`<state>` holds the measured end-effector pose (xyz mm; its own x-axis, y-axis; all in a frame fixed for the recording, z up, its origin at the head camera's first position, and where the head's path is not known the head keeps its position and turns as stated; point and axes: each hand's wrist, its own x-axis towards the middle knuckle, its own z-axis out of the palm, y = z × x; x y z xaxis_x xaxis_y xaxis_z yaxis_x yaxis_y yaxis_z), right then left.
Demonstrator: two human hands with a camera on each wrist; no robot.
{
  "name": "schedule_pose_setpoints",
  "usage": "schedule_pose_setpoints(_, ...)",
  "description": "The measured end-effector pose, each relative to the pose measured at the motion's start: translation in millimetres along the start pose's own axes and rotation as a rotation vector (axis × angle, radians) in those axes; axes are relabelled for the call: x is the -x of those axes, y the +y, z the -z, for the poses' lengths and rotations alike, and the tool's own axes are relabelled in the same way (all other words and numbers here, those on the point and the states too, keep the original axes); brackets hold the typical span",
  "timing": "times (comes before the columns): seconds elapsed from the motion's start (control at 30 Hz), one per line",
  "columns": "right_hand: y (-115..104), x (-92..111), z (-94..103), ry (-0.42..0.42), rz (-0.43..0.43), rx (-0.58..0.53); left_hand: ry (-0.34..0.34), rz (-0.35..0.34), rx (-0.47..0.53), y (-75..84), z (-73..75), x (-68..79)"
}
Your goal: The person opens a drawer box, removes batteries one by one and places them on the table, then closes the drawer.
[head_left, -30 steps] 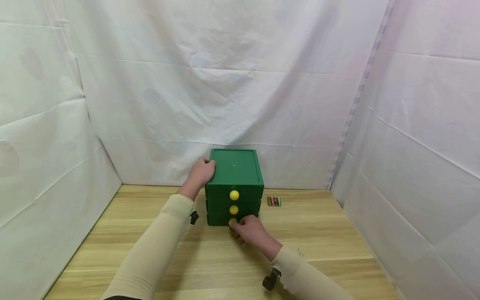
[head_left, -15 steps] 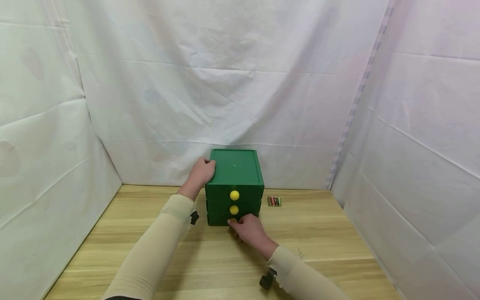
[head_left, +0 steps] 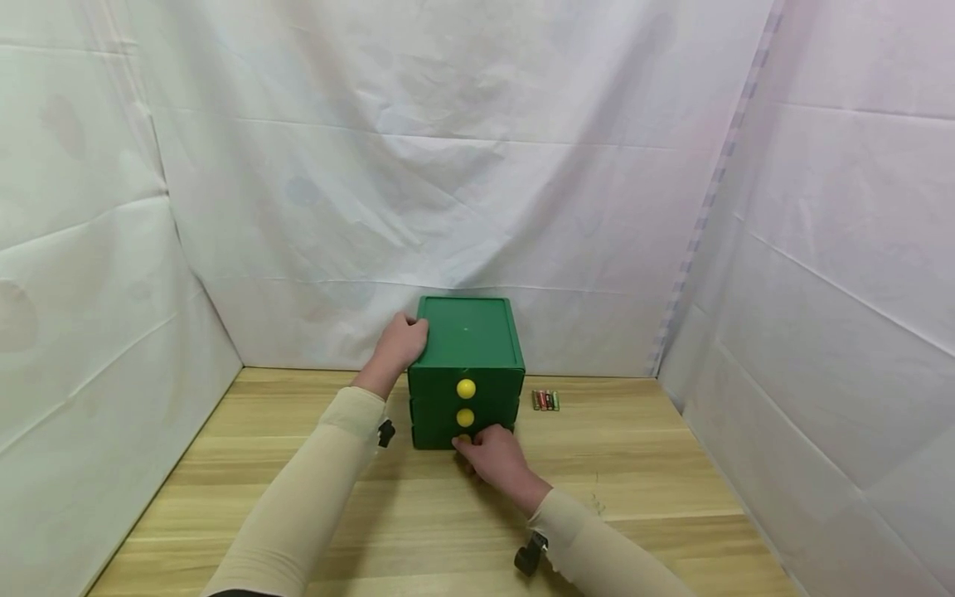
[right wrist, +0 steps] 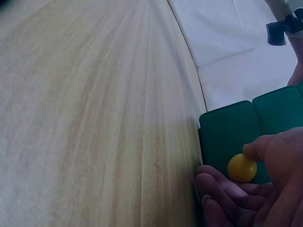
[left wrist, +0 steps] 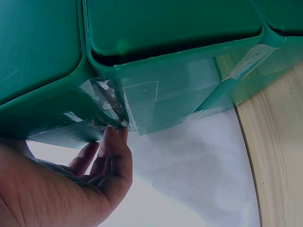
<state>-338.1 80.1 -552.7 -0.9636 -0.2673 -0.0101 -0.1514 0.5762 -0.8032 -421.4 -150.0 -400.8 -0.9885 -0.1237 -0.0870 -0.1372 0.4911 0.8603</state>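
Observation:
A green drawer cabinet [head_left: 468, 336] stands at the back of the table, its three stacked drawers closed, a round yellow knob on each. My left hand [head_left: 401, 342] grips the cabinet's upper left edge; in the left wrist view its curled fingers [left wrist: 120, 158] touch the side by some clear tape, and the thumb's contact is hidden. At the bottom drawer, my right hand [head_left: 498, 460] holds the lowest yellow knob [right wrist: 242, 168]. Its thumb touches one side of that knob and the curled fingers lie around the other, as the right wrist view shows.
Several small batteries [head_left: 545, 400] lie in a row on the wooden table [head_left: 634, 473], right of the cabinet. White cloth [head_left: 373, 182] hangs behind the table and along both sides.
My right hand and forearm have shifted slightly left at the bottom knob. The left hand, cabinet and batteries stay where they were.

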Motion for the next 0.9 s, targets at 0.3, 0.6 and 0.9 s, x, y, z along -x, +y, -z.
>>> schedule_pose_setpoints(0.3,3.5,-1.9,-0.6,0.005,0.001,0.009,0.006,-0.007,0.005,0.6,-1.1,-0.2)
schedule_pose_setpoints(0.6,3.9,-0.1,0.6,0.003,-0.001,-0.013,0.011,-0.008,-0.009,1.1,-3.4,0.5)
schedule_pose_setpoints(0.9,3.0,1.9,1.1,0.004,0.037,0.003,0.017,-0.021,-0.015,-2.6,-6.9,-3.0)
